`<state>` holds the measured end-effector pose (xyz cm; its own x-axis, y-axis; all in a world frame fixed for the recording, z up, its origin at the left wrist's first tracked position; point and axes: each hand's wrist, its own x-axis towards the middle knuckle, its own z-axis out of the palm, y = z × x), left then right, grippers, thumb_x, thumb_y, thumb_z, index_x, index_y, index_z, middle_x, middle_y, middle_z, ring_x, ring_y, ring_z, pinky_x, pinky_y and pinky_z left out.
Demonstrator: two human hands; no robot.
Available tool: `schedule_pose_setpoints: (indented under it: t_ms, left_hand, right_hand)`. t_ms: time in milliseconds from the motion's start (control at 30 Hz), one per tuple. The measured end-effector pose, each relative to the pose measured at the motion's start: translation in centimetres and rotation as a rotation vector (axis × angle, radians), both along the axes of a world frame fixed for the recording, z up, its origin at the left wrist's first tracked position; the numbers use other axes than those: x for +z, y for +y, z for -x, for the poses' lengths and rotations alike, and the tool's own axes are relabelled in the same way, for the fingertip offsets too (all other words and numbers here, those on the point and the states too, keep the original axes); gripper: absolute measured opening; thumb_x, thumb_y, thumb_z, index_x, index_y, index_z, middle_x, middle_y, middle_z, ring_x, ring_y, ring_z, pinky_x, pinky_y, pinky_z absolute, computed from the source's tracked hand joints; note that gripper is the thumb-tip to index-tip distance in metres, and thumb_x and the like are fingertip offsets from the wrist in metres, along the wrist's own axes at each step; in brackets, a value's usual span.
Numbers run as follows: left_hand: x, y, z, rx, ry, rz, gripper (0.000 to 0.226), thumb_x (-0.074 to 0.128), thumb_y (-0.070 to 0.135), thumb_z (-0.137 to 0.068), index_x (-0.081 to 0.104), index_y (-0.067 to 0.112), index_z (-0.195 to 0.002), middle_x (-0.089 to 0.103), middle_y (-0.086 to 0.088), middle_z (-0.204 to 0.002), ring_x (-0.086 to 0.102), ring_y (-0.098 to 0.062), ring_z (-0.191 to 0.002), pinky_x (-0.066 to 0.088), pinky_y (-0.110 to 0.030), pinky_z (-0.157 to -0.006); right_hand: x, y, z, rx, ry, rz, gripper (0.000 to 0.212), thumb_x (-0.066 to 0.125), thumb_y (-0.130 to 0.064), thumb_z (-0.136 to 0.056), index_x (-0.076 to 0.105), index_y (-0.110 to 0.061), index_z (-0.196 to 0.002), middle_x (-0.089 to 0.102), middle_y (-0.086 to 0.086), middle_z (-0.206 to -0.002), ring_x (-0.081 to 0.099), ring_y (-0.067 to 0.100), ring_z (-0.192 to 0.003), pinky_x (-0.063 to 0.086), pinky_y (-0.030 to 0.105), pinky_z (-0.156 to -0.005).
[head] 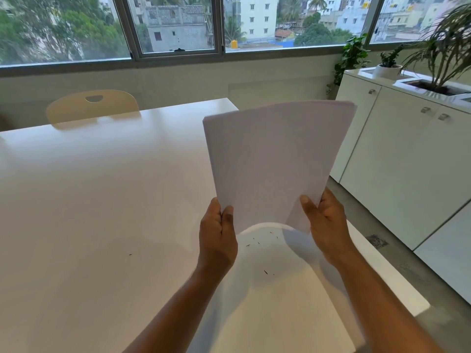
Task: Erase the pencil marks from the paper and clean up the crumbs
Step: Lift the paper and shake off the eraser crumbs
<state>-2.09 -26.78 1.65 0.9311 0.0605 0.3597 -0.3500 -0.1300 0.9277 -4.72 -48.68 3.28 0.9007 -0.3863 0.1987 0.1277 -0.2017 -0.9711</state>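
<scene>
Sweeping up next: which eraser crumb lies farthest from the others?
The lone crumb on the table, far to the left of the left hand; the others lie between the hands.

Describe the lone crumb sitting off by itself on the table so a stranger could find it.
Start at the white table and find the left hand gripping the paper. Look well to the left of that wrist, on bare tabletop: the crumb is a tiny dark fleck. Unlike the other crumbs scattered between the hands, it lies alone.
</scene>
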Motion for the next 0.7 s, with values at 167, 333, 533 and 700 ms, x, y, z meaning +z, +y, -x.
schedule_pose_setpoints:
  t_ms: [167, 333, 533, 700]
  left_hand:
    - [-1.1, -0.4, -0.2, -0.023, 0.068, -0.029, 0.022, 0.043, 0.011, -0.114, 0.059, 0.025, -0.108, 0.071, 0.005, -0.106, 0.071, -0.011, -0.095, 0.062, -0.025, -0.083]
    - [-0.8, -0.4, -0.7, 0.01, 0.029, -0.058, 0.015, 0.044, 0.019, -0.112, 0.058, 0.016, -0.107, 0.069, -0.001, -0.1, 0.068, -0.019, -0.09, 0.066, -0.044, -0.083]
    - [2.1, 0.9, -1.0, 0.074, 0.06, 0.002, 0.019, 0.044, 0.009, -0.112, 0.061, 0.013, -0.105, 0.071, -0.001, -0.099, 0.069, -0.013, -0.088, 0.064, -0.028, -0.076]
    - [4.0, 5.3, -1.7, 0.125, 0.238, 0.131, 0.026, 0.05, 0.005, -0.104, 0.072, 0.019, -0.101, 0.078, -0.006, -0.096, 0.074, -0.034, -0.09, 0.063, -0.054, -0.08]
  right_hand:
    - [-0.4, 0.0, -0.2, 0.008, 0.084, -0.001, 0.033, 0.058, -0.019, -0.108, 0.061, -0.027, -0.139, 0.075, -0.01, -0.124, 0.071, 0.014, -0.114, 0.057, 0.046, -0.103]
    - [0.6, 0.0, -0.1, 0.013, 0.046, 0.069, 0.034, 0.056, -0.02, -0.108, 0.06, -0.02, -0.142, 0.074, -0.007, -0.124, 0.071, 0.014, -0.113, 0.059, 0.039, -0.099]
    - [2.6, 1.1, -0.9, 0.052, 0.06, 0.064, 0.037, 0.058, -0.024, -0.108, 0.056, -0.021, -0.144, 0.073, 0.0, -0.127, 0.071, 0.022, -0.115, 0.06, 0.043, -0.099]
    - [4.0, 4.5, -2.3, 0.081, 0.117, 0.03, 0.034, 0.062, -0.022, -0.105, 0.05, -0.031, -0.135, 0.078, -0.002, -0.108, 0.073, 0.015, -0.091, 0.059, 0.025, -0.068]
